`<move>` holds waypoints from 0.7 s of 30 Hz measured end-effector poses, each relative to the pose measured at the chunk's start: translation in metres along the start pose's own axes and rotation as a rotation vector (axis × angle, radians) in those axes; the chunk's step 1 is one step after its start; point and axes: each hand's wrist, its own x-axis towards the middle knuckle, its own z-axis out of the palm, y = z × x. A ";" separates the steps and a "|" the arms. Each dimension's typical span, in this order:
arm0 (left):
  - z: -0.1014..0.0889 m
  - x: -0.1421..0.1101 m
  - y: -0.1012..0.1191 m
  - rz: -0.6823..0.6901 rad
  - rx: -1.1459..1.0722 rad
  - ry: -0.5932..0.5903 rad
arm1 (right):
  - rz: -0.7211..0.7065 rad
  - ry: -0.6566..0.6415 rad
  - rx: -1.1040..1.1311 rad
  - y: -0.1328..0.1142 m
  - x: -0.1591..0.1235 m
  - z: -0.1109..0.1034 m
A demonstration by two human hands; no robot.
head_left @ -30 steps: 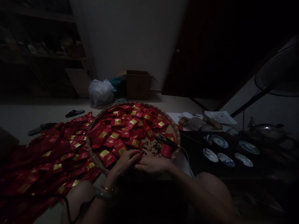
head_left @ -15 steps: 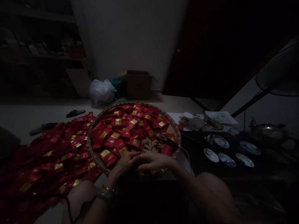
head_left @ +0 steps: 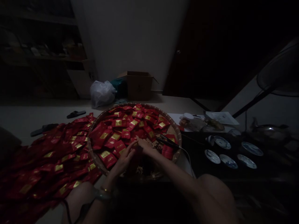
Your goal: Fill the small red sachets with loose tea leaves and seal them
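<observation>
My left hand (head_left: pixel 126 157) hovers above the near side of a round woven tray (head_left: pixel 97 162), its fingers stretched forward and the thumb apart. I see nothing held in it. My right hand (head_left: pixel 146 147) reaches across to the middle of the tray, its fingertips against the red foil packets (head_left: pixel 120 123) with gold labels. Whether it grips one is hidden behind the back of the hand. Dark scissors (head_left: pixel 169 141) lie on the tray's right side by a stacked red packet (head_left: pixel 167 151). Loose dark tea-like leaves (head_left: pixel 158 145) lie beside the scissors, and a paler pile (head_left: pixel 139 170) shows below my hands.
More red packets (head_left: pixel 58 168) cover the floor at left, near dark slippers (head_left: pixel 76 114). Patterned dishes (head_left: pixel 229 161) and a teapot (head_left: pixel 271 130) stand on a dark table at right. A cardboard box (head_left: pixel 139 87) and white plastic bag (head_left: pixel 102 93) sit by the wall.
My hands worked close together at the tray's near side. Now my right hand has moved forward and left onto the packets, uncovering the pale pile. My left hand's fingers have straightened.
</observation>
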 end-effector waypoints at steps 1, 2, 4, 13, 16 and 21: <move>0.001 -0.002 0.001 0.008 0.020 -0.041 | 0.007 -0.005 -0.022 0.000 0.003 0.002; 0.001 -0.003 0.001 0.019 0.039 -0.090 | 0.009 -0.004 -0.034 0.001 0.005 0.002; 0.001 -0.006 0.000 0.049 0.076 -0.163 | 0.010 0.014 -0.044 0.006 0.008 -0.004; -0.003 -0.008 -0.001 0.221 0.209 -0.238 | 0.090 0.284 0.024 0.027 0.035 -0.058; -0.002 -0.009 0.003 0.195 0.315 -0.323 | 0.074 0.283 0.139 0.019 0.026 -0.056; 0.003 -0.015 0.008 0.126 0.416 -0.496 | 0.045 0.229 0.326 0.011 -0.053 -0.049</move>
